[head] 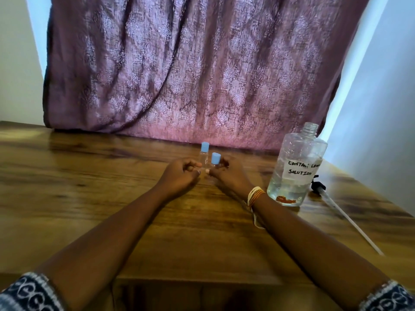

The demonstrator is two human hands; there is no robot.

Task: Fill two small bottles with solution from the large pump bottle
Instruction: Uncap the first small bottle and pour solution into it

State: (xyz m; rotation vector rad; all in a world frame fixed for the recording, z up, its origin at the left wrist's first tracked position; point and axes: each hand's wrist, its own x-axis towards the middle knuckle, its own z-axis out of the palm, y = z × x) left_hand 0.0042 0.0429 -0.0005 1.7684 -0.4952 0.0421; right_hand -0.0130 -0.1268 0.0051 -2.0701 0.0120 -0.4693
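My right hand (228, 176) has its grip clamped on a small clear plastic bottle with a pale blue cap (215, 161), held tilted just above the brown wooden counter (89, 176), while my left hand (179, 176) sits beside it with fingers curled, seemingly pinching the same bottle low down, though I cannot tell for sure. A second small clear blue-capped bottle (204, 152) stands upright just behind. The large clear bottle with a handwritten label (296, 167) stands uncapped to my right, its black pump with a long white tube (336, 205) lying on the counter beside it.

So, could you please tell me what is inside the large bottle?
Clear liquid fills roughly the lower part of the large bottle; its neck is open. The label hides part of the level.
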